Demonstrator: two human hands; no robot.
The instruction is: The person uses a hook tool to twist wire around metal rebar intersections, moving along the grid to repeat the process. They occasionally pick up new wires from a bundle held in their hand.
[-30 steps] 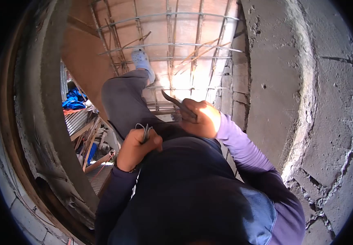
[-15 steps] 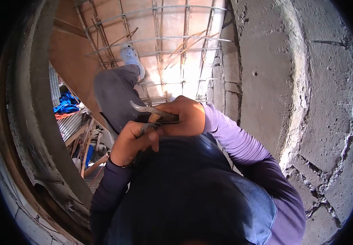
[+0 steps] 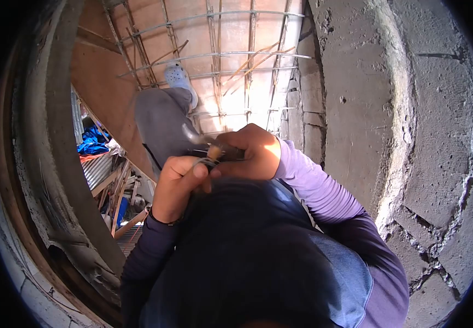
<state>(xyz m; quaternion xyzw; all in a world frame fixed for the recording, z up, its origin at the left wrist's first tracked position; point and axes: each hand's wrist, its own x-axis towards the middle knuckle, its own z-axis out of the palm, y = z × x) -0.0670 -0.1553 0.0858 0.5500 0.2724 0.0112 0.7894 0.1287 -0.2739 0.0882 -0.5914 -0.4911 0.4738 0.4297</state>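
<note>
Grey wire (image 3: pixel 207 162) is looping out of the left hand (image 3: pixel 175 183) in the head view; thumb and fingers are clamping together on it. The right hand (image 3: pixel 255 154) is gripping a curved metal tool (image 3: pixel 206 140), its blurred tip pointing leftward above the left hand. Both hands are meeting in front of the torso, with the wire lying between them; whether tool and wire are touching, one cannot tell. Beyond, a blue clog (image 3: pixel 177 76) is resting beside a rebar grid (image 3: pixel 247 53).
</note>
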